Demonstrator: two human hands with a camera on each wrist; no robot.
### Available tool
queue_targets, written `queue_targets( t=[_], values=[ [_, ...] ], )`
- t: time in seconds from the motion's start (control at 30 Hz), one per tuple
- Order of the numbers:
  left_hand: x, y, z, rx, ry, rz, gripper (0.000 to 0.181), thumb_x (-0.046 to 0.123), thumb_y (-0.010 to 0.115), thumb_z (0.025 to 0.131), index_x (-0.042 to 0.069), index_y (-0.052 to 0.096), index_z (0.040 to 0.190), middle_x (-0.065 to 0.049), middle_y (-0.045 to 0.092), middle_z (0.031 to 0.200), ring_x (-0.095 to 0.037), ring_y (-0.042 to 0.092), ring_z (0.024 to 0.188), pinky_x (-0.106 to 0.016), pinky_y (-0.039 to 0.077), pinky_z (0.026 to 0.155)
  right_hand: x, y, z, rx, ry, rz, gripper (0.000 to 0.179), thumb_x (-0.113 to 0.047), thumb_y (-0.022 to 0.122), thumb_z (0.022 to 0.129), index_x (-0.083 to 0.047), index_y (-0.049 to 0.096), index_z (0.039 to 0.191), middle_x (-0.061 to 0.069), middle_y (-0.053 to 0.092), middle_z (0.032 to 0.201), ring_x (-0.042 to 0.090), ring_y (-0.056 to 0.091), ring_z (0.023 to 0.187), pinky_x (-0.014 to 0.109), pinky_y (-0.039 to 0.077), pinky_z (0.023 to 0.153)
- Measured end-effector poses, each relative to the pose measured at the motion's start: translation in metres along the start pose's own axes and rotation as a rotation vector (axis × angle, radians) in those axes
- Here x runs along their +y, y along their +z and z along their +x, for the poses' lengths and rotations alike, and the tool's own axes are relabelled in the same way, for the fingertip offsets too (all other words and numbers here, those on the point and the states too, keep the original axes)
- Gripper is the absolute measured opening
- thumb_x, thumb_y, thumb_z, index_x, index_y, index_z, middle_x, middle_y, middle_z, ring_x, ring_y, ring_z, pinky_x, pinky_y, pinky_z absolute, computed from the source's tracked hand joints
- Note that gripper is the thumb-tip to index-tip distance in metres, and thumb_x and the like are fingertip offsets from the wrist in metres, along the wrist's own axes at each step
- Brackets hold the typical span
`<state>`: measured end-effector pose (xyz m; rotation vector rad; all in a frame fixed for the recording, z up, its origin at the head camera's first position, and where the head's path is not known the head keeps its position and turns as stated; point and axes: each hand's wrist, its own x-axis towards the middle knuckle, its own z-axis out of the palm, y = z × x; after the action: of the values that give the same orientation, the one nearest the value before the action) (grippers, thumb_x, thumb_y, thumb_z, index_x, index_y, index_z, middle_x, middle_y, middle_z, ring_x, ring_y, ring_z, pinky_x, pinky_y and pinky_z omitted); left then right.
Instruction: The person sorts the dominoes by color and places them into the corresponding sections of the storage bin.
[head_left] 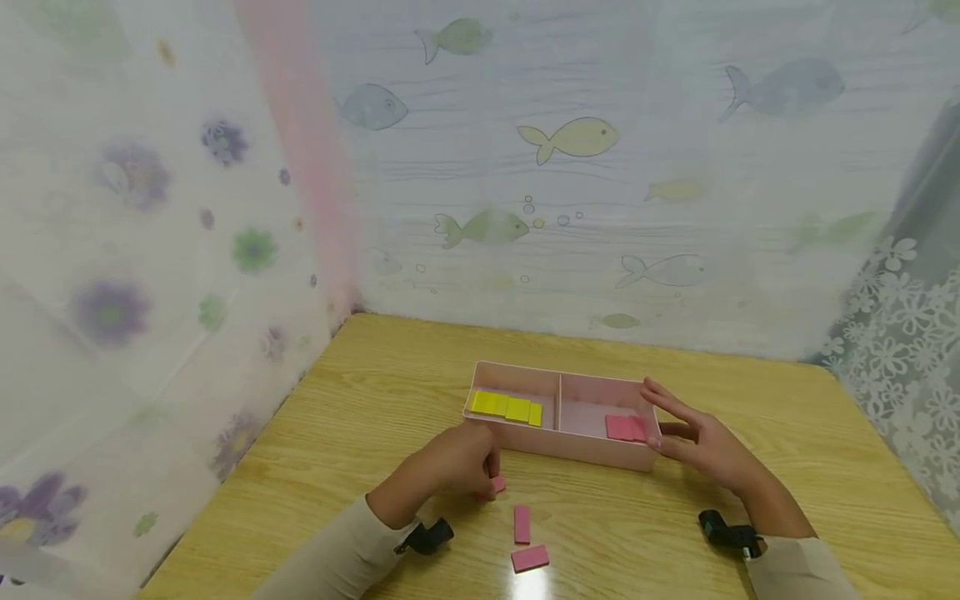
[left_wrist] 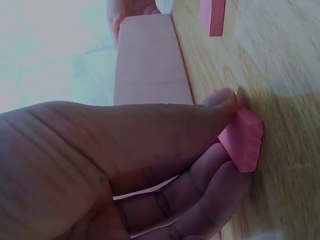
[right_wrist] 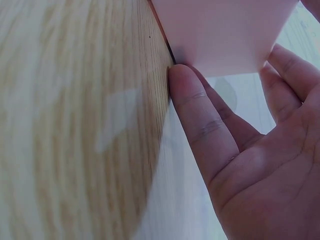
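Observation:
My left hand (head_left: 467,460) is low over the table in front of the box's left half. Its thumb and fingertips pinch a small pink tile (left_wrist: 245,140), tilted against the wood in the left wrist view. A long pink box (head_left: 577,447) with a divider stands just beyond. Yellow tiles (head_left: 506,408) lie in its left compartment and pink tiles (head_left: 626,428) at the right end of the other. My right hand (head_left: 708,450) spans the box's right end, its extended fingers and thumb touching the corners, as the right wrist view also shows.
Two loose pink tiles, one upright in the view (head_left: 522,525) and one slanted (head_left: 530,558), lie on the wooden table (head_left: 390,358) nearer to me. A fish-printed curtain (head_left: 570,250) hangs behind the table, and a flowered one (head_left: 172,275) at its left edge.

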<state>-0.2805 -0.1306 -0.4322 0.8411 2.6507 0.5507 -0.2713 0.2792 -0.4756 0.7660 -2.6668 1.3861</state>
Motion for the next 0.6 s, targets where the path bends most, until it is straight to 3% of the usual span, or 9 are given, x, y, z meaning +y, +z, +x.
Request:
queue_targets(
  t=[0.3, 0.6],
  values=[
    [-0.0018, 0.0015, 0.0013, 0.004, 0.012, -0.021, 0.029, 0.016, 0.093, 0.076, 0.022, 0.066, 0.067, 0.01, 0.06, 0.059, -0.004, 0.053, 0.055, -0.021, 0.043, 0.051, 0.0011, -0.0014, 0.0002, -0.008, 0.011, 0.027, 0.069, -0.011, 0.065, 0.102, -0.02, 0.034, 0.163, 0.012, 0.017, 0.174, 0.037, 0.057, 0.136, 0.022, 0.055, 0.098],
    [-0.0001, 0.0005, 0.0, 0.022, -0.002, -0.072, 0.027, 0.014, 0.091, 0.078, 0.021, 0.068, 0.065, 0.012, 0.063, 0.056, -0.004, 0.059, 0.053, -0.021, 0.046, 0.05, 0.0019, -0.0007, -0.0002, -0.009, 0.011, 0.038, 0.069, -0.011, 0.065, 0.103, -0.02, 0.033, 0.164, -0.005, 0.017, 0.174, 0.031, 0.056, 0.138, 0.021, 0.054, 0.099]
  ],
)
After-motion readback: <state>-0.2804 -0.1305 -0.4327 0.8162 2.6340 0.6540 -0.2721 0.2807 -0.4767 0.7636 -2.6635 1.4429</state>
